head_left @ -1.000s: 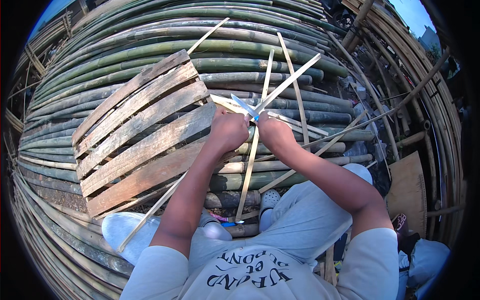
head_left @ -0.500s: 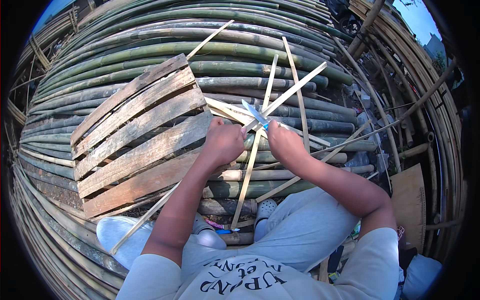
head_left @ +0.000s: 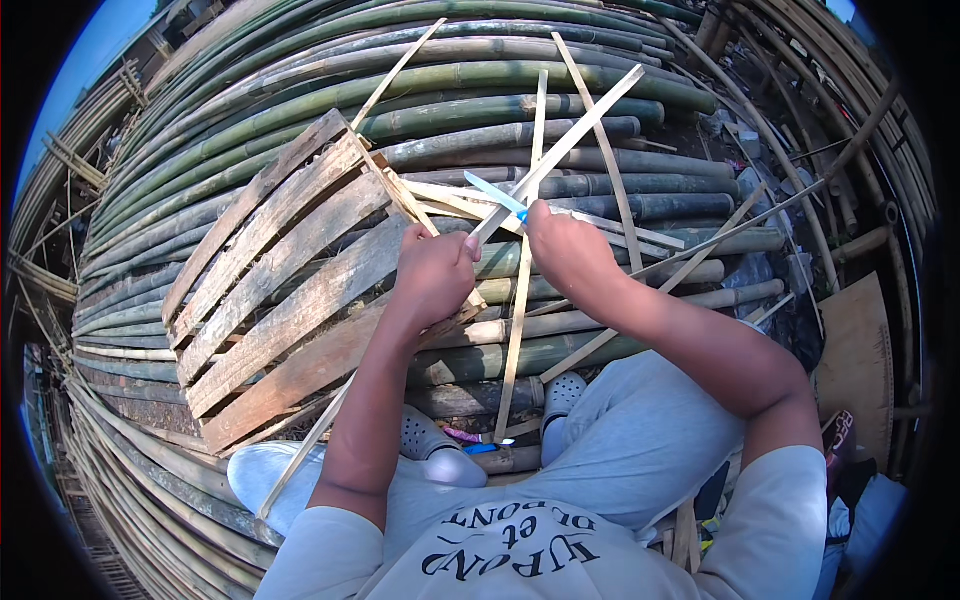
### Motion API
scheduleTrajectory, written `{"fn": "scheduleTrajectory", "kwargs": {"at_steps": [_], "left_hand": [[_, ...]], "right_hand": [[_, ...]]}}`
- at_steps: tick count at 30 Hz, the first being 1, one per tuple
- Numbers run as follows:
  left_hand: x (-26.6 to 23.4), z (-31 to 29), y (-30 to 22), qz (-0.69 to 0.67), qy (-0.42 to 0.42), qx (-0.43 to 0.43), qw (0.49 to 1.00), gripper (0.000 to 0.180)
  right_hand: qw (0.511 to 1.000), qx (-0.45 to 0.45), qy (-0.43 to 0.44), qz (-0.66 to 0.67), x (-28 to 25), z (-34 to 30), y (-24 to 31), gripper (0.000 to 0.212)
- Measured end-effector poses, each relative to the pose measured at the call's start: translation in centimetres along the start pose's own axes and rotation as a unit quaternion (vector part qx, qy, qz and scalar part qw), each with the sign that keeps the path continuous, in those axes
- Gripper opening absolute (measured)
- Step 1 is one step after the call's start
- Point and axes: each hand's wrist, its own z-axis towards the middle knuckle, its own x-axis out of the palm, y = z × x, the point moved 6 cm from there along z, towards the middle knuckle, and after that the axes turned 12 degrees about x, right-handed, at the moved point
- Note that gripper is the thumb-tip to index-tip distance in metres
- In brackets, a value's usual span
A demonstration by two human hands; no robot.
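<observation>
My left hand grips a long thin bamboo strip that runs from lower left, past my knees, up to the upper right. My right hand holds a knife with a blue handle; its blade points up and left and lies against the strip just above my left fist. Both hands are close together over the stacked bamboo poles. Several other split strips lean across the poles around my hands.
A weathered wooden pallet lies on the poles left of my hands. My grey clogs rest on the poles below. A brown board stands at the right. More bamboo poles curve around both sides.
The view has shifted slightly; both hands stay together on the strip and knife, sitting a little higher on the strip than before. The strips around them have barely moved.
</observation>
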Motion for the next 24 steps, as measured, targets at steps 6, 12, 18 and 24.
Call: {"fn": "scheduleTrajectory", "kwargs": {"at_steps": [6, 12, 18, 24], "left_hand": [[-0.3, 0.2, -0.2, 0.014, 0.02, -0.013, 1.0, 0.034], [-0.6, -0.1, -0.2, 0.009, 0.012, -0.007, 1.0, 0.033], [-0.1, -0.4, 0.3, 0.035, 0.008, 0.021, 0.999, 0.035], [-0.1, -0.3, 0.2, 0.025, 0.023, 0.008, 0.999, 0.034]], "right_hand": [[0.996, -0.083, -0.006, 0.012, -0.8, 2.0, -1.2, 0.009], [0.998, -0.042, -0.028, 0.027, -0.5, 1.4, -0.4, 0.019], [0.992, -0.123, 0.006, 0.012, -0.3, 0.4, 1.6, 0.013], [0.992, -0.124, 0.008, 0.012, 0.2, -0.6, 2.4, 0.016]]}}
